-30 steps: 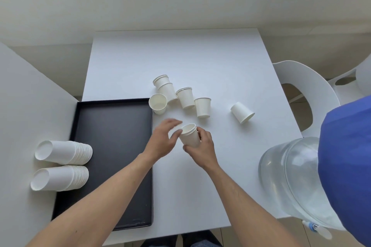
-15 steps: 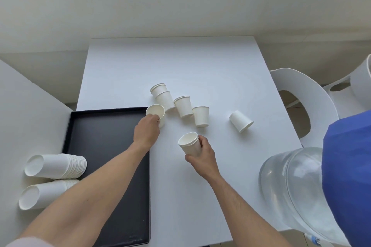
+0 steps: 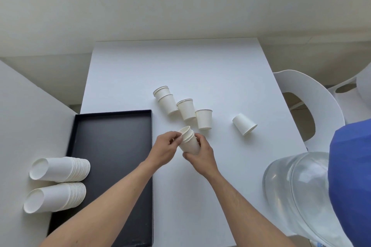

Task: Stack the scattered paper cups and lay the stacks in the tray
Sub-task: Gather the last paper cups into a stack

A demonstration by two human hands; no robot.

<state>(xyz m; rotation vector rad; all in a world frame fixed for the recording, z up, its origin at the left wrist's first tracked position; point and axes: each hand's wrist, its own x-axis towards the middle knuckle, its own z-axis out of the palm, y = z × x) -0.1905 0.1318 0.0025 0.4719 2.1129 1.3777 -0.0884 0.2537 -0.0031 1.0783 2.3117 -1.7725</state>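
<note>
Small nested stack (image 3: 188, 142) of white paper cups: tilted, mouth up and to the left, held above the white tabletop. Loose cups: four near mid-table, two of them a leaning nested pair (image 3: 165, 100), one upright cup with a rimmed top (image 3: 186, 109), one upright cup (image 3: 204, 119); one overturned cup (image 3: 244, 124) apart to the right, tilted. Two long stacks (image 3: 60, 169) lying on their sides, parallel, at the black tray's (image 3: 112, 146) left edge, partly overhanging it
</note>
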